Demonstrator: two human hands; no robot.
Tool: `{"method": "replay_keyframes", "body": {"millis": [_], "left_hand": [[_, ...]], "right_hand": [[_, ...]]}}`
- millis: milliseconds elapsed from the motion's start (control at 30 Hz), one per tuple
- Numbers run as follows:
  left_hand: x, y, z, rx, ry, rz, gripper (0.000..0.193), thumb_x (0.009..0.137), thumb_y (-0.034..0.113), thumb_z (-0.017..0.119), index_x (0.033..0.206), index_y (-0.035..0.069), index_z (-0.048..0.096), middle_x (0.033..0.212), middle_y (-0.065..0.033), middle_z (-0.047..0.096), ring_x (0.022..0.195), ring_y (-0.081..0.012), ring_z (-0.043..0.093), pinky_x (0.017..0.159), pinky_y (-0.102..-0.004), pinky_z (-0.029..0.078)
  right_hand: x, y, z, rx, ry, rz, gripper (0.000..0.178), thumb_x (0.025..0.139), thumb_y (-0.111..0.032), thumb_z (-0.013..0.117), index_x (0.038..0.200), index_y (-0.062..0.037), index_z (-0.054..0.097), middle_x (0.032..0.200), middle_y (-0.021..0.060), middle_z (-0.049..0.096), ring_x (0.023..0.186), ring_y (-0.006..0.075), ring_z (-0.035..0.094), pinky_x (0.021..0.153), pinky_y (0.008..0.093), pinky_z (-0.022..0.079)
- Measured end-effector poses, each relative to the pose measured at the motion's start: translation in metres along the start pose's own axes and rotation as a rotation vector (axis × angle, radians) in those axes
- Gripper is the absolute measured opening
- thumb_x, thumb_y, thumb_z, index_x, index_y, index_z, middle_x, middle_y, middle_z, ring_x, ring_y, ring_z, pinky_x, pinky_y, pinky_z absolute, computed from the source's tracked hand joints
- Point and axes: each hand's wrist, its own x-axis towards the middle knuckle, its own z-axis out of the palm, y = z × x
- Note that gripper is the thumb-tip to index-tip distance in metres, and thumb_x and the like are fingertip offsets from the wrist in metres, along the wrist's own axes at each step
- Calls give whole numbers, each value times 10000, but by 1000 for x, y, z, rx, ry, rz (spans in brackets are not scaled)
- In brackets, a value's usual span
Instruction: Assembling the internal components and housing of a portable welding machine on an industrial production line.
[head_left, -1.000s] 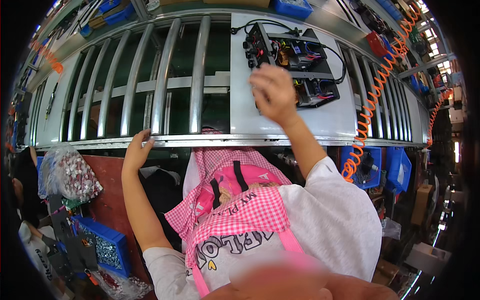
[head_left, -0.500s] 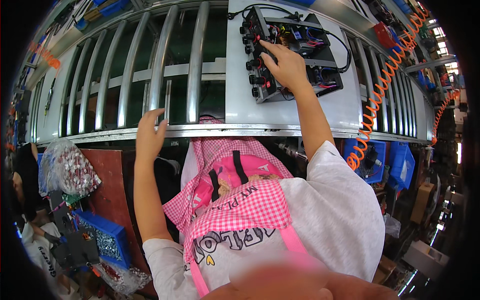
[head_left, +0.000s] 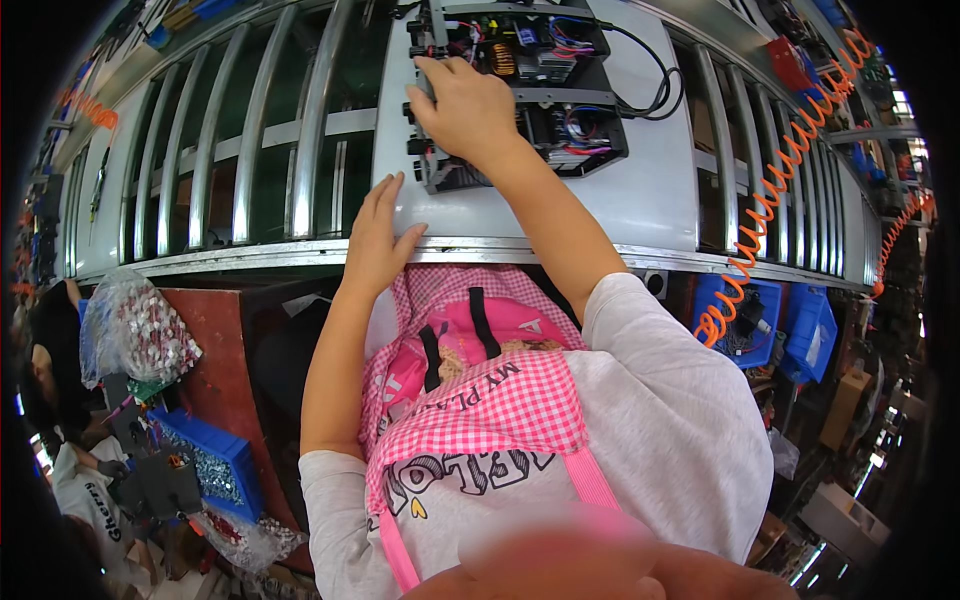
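An electronic unit (head_left: 565, 135) with its cover off stands on a white board (head_left: 650, 190), its knobbed front panel facing left. Coloured wires, a copper coil and metal heat sinks show inside it. My right hand (head_left: 465, 110) reaches over the unit from the near side, fingers hooked over the front panel by the knobs; the palm hides part of that panel. At the board's near left corner is my left hand (head_left: 378, 240), open, with fingers stretched out and the thumb apart. Its fingertips lie over the board's edge, beside the metal rail (head_left: 480, 248).
Steel rollers (head_left: 255, 130) run left of the board, with more to its right. A black cable (head_left: 660, 85) loops behind the unit. An orange coiled hose (head_left: 745, 235) hangs at right, above blue bins (head_left: 800, 330). Bagged parts (head_left: 145, 335) and a co-worker (head_left: 85, 500) are at left.
The board and the unit on it have slid left along the rollers, my right hand moving with them. My left hand has come right, from over the rail to the board's corner.
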Motion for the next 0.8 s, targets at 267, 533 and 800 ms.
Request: {"method": "replay_keyframes", "body": {"millis": [267, 533, 800], "left_hand": [[0, -28, -19, -173, 205, -154, 791, 865, 166, 738, 1536, 11, 351, 1534, -234, 416, 1412, -387, 424, 1166, -433, 346], [34, -54, -49, -469, 325, -201, 645, 975, 258, 613, 1537, 40, 384, 1520, -190, 452, 1382, -334, 469, 1129, -429, 377], [37, -58, -64, -198, 457, -187, 570, 1057, 347, 495, 1505, 3, 421, 1480, -220, 489, 1381, -366, 461, 1155, -413, 334]], "right_hand": [[28, 4, -52, 132, 254, -145, 323, 873, -362, 719, 1054, -98, 757, 988, 110, 729, 914, 315, 684, 812, 423, 541], [29, 84, -32, 457, -21, 41, 219, 919, -261, 695, 1015, -85, 782, 941, 86, 747, 928, 234, 663, 793, 345, 510], [20, 37, -1, 413, 78, -50, 166, 927, -218, 690, 917, -88, 792, 835, 17, 749, 797, 190, 602, 722, 343, 473]]}}
